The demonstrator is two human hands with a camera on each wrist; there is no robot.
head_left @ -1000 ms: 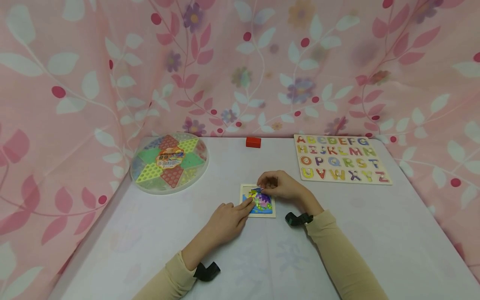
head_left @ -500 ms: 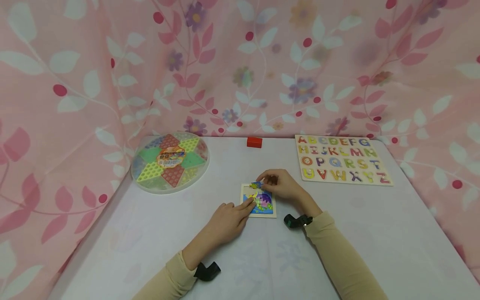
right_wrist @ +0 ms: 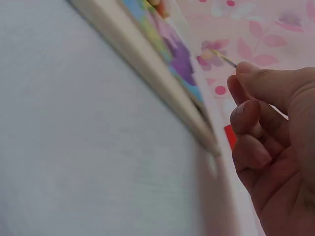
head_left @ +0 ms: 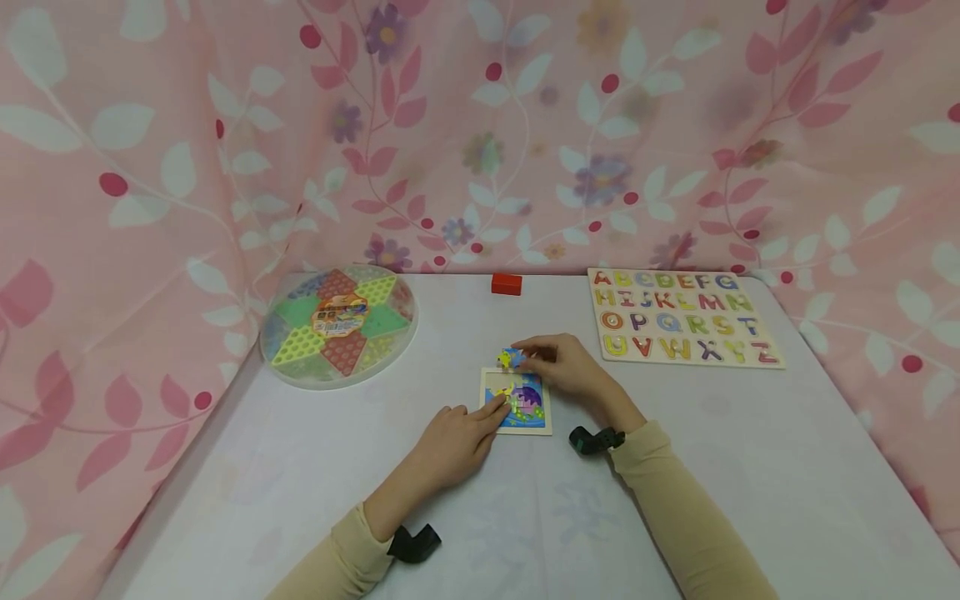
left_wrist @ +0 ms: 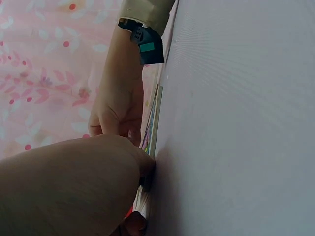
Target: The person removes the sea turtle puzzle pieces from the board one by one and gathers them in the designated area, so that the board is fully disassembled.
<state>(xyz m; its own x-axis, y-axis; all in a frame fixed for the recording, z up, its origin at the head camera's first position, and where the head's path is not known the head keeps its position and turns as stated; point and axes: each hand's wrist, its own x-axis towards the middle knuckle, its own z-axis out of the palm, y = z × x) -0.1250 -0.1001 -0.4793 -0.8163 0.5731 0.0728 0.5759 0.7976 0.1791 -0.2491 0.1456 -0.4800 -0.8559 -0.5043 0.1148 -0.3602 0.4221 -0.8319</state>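
A small square jigsaw puzzle point(head_left: 531, 403) with a pale wooden frame lies on the table. My left hand point(head_left: 457, 442) reaches in from the lower left, its extended fingers resting on the puzzle's left part. Just above the frame's far edge, my right hand point(head_left: 568, 365) pinches a thin blue and yellow puzzle piece point(head_left: 511, 358) between thumb and fingers. The right wrist view shows that piece point(right_wrist: 224, 58) nearly edge-on, clear of the frame point(right_wrist: 162, 88). Bare wood shows in the upper part of the puzzle. In the left wrist view, the left hand point(left_wrist: 93, 172) hides much of the board.
A round Chinese checkers set point(head_left: 341, 325) under a clear cover lies at the back left. A red block point(head_left: 506, 285) sits at the table's back edge. To the back right is a wooden alphabet board point(head_left: 684, 318). A pink floral curtain point(head_left: 480, 133) hangs behind.
My right hand has lifted the blue and yellow piece out of the puzzle's top part, moved it slightly away beyond the frame and turned it. My left hand has stayed put.
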